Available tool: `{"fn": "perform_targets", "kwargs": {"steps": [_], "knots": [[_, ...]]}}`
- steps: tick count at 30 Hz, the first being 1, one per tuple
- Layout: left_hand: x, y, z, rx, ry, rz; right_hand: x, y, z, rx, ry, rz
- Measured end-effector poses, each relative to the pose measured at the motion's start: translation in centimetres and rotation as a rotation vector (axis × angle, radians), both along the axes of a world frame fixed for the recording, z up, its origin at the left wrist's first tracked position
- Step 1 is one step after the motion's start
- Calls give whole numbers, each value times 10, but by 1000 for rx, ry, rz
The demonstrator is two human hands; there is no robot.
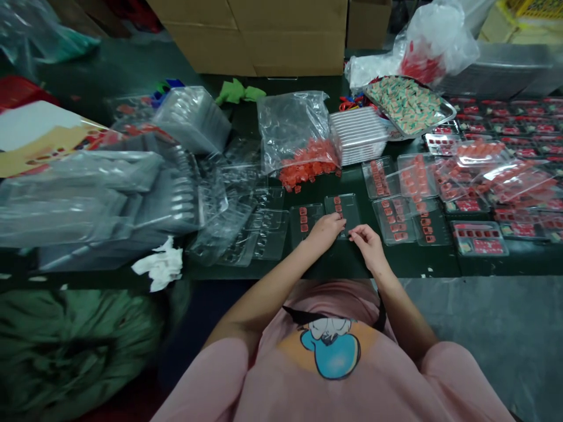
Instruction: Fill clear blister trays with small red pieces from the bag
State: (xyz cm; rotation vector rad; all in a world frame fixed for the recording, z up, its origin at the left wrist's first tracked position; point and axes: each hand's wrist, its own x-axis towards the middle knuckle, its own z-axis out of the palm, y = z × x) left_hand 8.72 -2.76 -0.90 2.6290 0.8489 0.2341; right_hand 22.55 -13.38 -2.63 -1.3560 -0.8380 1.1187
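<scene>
"Where are the person's hands?"

"Both are at a clear tray (350,206) on the dark green table (334,264), right in front of the body. The left hand (328,230) lies over the tray's lower left part, fingers bent; whether they grip it, I cannot tell."

"And the right hand (367,243)?"

"By the tray's lower right edge, with thumb and forefinger pinched together (whether something small sits between them, I can't make out)."

"What does that tray hold?"

"Red pieces (338,205) in a short row down its left side. A second tray (314,212), just to the left, has a similar row. Beyond both lies a clear bag (292,120), with a heap of loose red bits (308,161) at its near end."

"Can you read any labels?"

"The nearest pack (486,247) on the right shows a red card with pale printing, too small to read. Over on the left, a printed panel (39,132) in white, yellow and red is too blurred to make out."

"And the pink shirt (285,390)?"

"It carries a cartoon print (336,351) in blue and white on orange (the boldest artwork here)."
</scene>
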Motion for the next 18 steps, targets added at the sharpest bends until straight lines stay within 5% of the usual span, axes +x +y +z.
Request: {"fn": "perform_targets", "kwargs": {"steps": [6, 13, 18], "knots": [[6, -4, 8, 13, 107, 3, 1, -1, 2, 13, -77, 8], [-8, 11, 2, -117, -97, -47, 10, -1, -1, 7, -143, -2], [-8, 9, 2, -112, -87, -48, 9, 1, 0, 57, -430, 52]]}}
